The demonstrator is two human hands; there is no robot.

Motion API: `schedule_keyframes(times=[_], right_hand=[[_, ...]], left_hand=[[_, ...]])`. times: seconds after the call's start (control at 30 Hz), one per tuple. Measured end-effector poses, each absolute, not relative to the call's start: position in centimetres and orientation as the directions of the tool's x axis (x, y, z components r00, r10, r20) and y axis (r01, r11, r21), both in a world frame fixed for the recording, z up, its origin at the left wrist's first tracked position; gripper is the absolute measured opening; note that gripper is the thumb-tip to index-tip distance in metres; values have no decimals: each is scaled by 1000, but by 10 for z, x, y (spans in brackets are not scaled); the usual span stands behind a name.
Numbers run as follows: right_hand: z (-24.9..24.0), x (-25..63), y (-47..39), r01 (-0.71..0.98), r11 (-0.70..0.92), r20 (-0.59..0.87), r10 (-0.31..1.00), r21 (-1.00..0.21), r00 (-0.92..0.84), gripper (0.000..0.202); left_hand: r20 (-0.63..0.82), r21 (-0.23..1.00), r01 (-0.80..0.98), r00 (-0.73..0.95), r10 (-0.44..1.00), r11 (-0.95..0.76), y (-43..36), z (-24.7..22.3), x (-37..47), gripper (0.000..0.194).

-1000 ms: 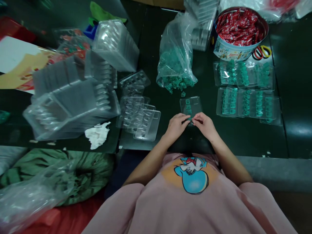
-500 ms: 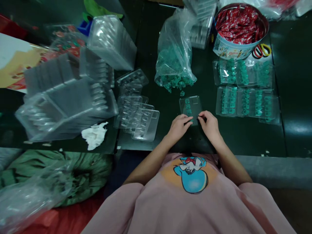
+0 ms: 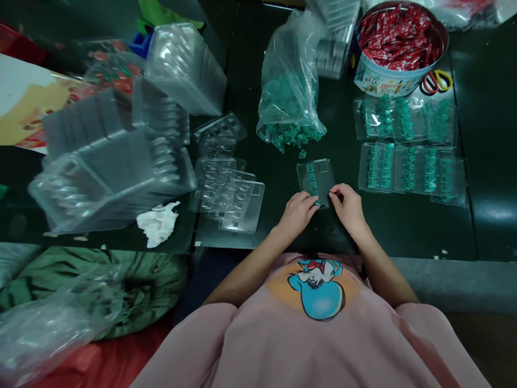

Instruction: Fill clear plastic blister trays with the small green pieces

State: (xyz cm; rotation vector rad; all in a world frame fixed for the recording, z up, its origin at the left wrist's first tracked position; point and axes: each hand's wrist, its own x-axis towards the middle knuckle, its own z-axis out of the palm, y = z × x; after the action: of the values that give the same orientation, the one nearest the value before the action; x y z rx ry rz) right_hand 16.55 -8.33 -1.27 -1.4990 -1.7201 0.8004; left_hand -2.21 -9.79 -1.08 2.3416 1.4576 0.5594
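Observation:
A clear plastic blister tray [image 3: 325, 180] lies flat on the dark table before me, with a column of small green translucent pieces [image 3: 311, 177] in its slots. My left hand [image 3: 298, 212] rests over the tray's near left corner, fingertips pressed on a green piece in the lowest slot. At the tray's right edge, my right hand [image 3: 348, 206] has thumb and forefinger pinched on the rim. Just beyond the tray lies one loose green piece [image 3: 302, 154], in front of an open clear bag [image 3: 288, 91] that spills more of them.
Filled trays [image 3: 407, 168] lie overlapped in two rows at right. Behind them stand a round tin [image 3: 388, 81] of red packets and scissors [image 3: 436, 82]. Unfilled trays [image 3: 242, 207] and tall tray stacks [image 3: 117, 172] occupy the left, with a crumpled tissue [image 3: 158, 223] near the edge.
My left hand has slid slightly down and its fingers have drawn back, uncovering more of the green column. My right hand stays at the tray's right edge.

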Motion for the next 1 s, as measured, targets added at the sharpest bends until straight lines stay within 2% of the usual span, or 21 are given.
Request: schedule_keyframes(times=[0.1,0.2,0.37,0.5,0.63,0.73,0.87,1.0], right_hand=[[-13,166,-83,555,143,115,990,-819,-85,8],[-13,166,-83,560,146,120,989,-815,-84,9],[-8,164,-85,580,175,137,984,-795,-110,12],[-2,159,-90,567,277,159,955,-776,-249,14],[-7,151,-94,664,330,105,929,-671,-356,17],[-9,147,-94,753,321,45,931,-574,-362,16],[-4,144,-93,803,315,-14,928,-505,-373,16],[3,139,-92,820,344,-19,918,-458,-396,19]], left_hand=[[237,492,753,368,899,-438,-99,-13,-24,30],[283,506,726,370,885,-465,-98,-19,-26,23],[262,532,709,381,887,-462,-96,-26,-28,18],[240,635,653,341,909,-413,-97,-23,-31,23],[260,638,647,328,908,-417,-98,-21,-33,12],[245,593,674,371,896,-441,-98,-21,-32,14],[200,553,699,418,886,-454,-96,-15,-32,16],[192,594,681,398,897,-429,-95,-9,-35,17]])
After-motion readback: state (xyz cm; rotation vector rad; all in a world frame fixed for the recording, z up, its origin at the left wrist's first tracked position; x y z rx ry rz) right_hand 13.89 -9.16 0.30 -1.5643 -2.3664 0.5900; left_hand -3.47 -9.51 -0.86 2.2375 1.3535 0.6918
